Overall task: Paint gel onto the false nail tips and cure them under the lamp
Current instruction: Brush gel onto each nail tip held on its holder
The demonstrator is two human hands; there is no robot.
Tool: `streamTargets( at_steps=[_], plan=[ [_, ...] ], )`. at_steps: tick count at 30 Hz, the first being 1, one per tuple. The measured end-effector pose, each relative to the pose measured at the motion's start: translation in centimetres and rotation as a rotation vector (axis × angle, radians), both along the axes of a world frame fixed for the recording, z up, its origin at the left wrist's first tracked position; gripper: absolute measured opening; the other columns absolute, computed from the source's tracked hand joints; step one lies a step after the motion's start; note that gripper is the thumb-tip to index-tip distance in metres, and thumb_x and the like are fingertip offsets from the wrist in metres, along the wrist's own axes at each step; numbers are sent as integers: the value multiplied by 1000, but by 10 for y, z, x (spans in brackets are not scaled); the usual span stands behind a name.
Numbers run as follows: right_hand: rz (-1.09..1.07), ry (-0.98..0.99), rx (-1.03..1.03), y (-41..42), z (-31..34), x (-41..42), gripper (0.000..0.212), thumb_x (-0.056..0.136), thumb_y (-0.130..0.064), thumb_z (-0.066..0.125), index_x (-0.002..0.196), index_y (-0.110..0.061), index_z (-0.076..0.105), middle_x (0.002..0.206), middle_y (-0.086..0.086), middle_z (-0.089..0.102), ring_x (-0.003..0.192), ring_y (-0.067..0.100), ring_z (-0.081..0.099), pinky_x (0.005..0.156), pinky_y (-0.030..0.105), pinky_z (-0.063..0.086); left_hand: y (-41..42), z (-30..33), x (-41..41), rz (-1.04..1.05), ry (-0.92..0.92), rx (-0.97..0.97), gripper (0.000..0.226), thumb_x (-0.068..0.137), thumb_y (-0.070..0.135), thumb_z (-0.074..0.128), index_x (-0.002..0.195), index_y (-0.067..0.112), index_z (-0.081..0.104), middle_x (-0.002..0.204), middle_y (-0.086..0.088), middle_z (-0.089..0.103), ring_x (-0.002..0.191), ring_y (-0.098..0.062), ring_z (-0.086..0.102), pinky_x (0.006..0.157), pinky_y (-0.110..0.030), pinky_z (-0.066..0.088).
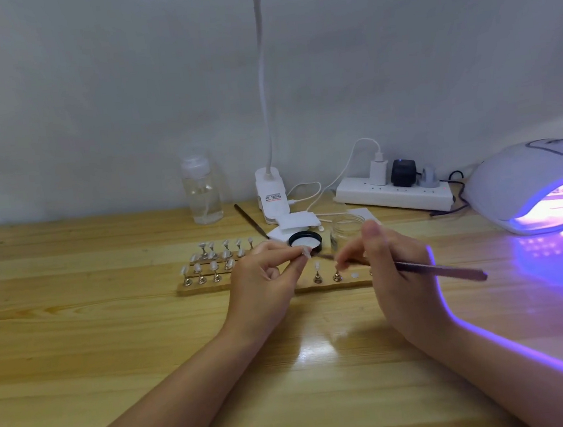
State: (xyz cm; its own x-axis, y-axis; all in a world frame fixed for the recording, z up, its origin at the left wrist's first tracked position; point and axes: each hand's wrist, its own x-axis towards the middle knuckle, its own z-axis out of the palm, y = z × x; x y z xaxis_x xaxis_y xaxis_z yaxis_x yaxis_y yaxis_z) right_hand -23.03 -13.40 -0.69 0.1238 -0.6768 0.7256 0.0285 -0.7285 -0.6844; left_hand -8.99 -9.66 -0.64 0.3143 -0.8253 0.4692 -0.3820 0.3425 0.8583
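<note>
head view: unreadable label on desk lamp base [271,195]

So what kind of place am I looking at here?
Likely a home nail-art desk: a lit curing lamp, rows of false nail tips on stands, and a gel brush in use.

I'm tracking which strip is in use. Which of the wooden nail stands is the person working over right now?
The near wooden stand, directly below both hands; it shows only two metal holders. The other stands, to the left, are crowded with nail tips and untouched.

clear nail tip [305,253] pinched above wooden strip [331,285].
</note>
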Motion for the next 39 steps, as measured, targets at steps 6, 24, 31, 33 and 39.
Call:
streamTargets(
  at_steps=[6,24,31,33,39],
  plan=[
    [51,-15,84,1,2,0,50,87,-46,38,51,-22,63,49,-4,61,48,11,58,57,26,50,1,0,0,13,4,12,30,78,7,68,72,36,67,79,8,61,40,-3,33,45,-12,28],
    [4,7,119,-2,4,1,55,84,-54,37,48,-20,62,48,2,60,44,8,55,49,16,41,1,-1,1,16,11,27,24,79,7,68,76,30,69,78,9,61,45,-6,34,45,-13,29],
    [9,49,106,0,7,3,49,83,-51,40,48,-23,62,51,1,60,45,6,55,51,17,43,0,-2,1,-3,-7,23,23,78,9,69,77,31,70,79,6,64,45,-2,37,45,-14,27],
    [18,2,128,1,6,0,53,82,-53,40,48,-19,62,49,5,59,41,7,52,49,18,42,0,-2,1,-5,-7,17,20,77,10,69,78,30,71,79,6,66,49,-2,39,47,-15,28],
    [27,-30,-4,2,11,-4,46,87,-62,29,81,-30,61,56,0,64,44,7,60,45,12,44,4,-1,2,-43,-21,-33,18,74,13,71,76,30,71,71,11,68,57,1,48,54,-18,36]
  ],
)
